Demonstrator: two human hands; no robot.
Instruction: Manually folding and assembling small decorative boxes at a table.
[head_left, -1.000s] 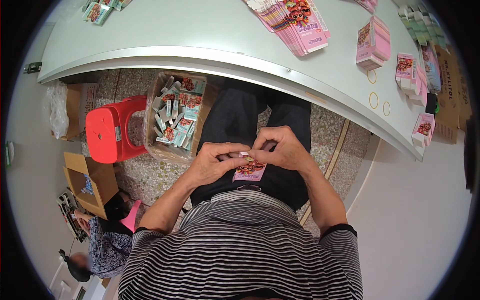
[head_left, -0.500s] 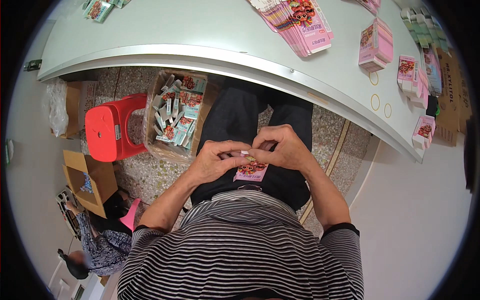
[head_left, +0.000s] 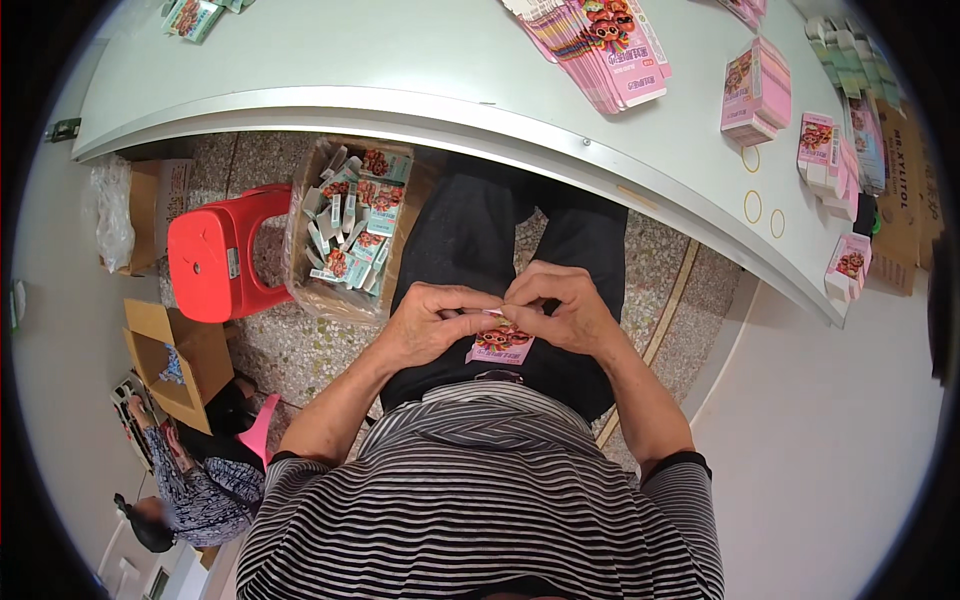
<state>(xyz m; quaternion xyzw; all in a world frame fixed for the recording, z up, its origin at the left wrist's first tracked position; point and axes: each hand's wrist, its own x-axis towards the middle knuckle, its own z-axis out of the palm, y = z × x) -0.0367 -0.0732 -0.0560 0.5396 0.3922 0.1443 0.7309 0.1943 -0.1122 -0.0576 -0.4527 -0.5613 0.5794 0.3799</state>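
Over my lap, both hands pinch the top end of a small pink carton [head_left: 500, 346] printed with red cartoon figures. My left hand [head_left: 437, 318] grips its upper left side between thumb and fingers. At the upper right edge, my right hand [head_left: 562, 308] is closed, with thumb and fingertips at the carton's end flap. The fingers cover most of that flap, so I cannot tell whether it is folded in. The carton's printed face is turned up toward me.
A carton-filled, plastic-lined box [head_left: 362, 308] stands left of my legs, beside a red stool [head_left: 200, 262]. On the white table [head_left: 400, 60] lie a fanned stack of flat pink cartons [head_left: 622, 75], a pink bundle [head_left: 752, 95] and rubber bands [head_left: 753, 206]. Another person [head_left: 205, 490] sits lower left.
My right hand has shifted slightly, its fingers now straighter across the carton's top and covering more of the pale flap. My left hand stays nearly in place.
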